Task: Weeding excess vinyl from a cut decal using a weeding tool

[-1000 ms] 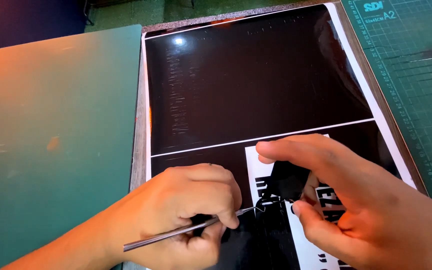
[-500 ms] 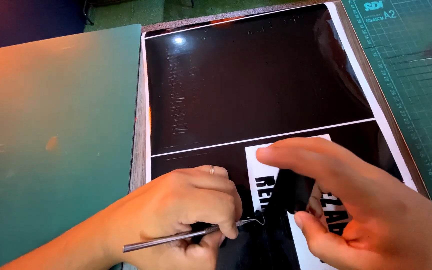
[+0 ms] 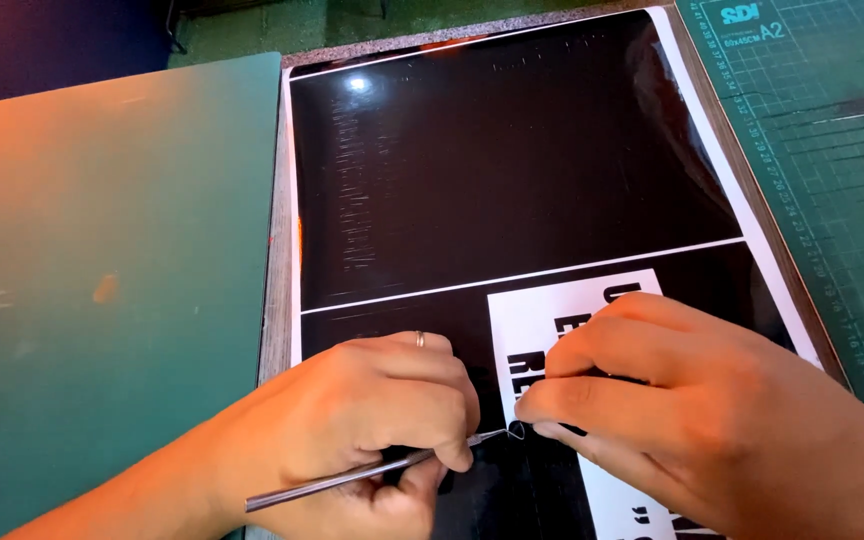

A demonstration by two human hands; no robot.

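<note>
From the head camera, you look down at a big shiny black sheet (image 3: 512,170) lying flat on the table. It has a thin white edge around it and a thin white line running across it.

Your left hand (image 3: 372,420) is low in the picture. Its fingers are curled tight around a thin metal tool (image 3: 352,475), holding it like a pencil. There is a ring on one finger. The long handle of the tool sticks out to the left and down. Its hooked tip sits right at the fingertips of your other hand.

Your right hand (image 3: 692,410) rests on the sheet, just beside your left hand. Its thumb and fingers are pinched together on a small bit of black film at the tool's tip. The bit is too small to see well.

Under your right hand is a white patch (image 3: 542,320) with black letters on it, where the black film is gone.

A plain green mat (image 3: 102,270) lies to the left of the sheet. Another green mat with grid lines (image 3: 832,170) lies to the right.
</note>
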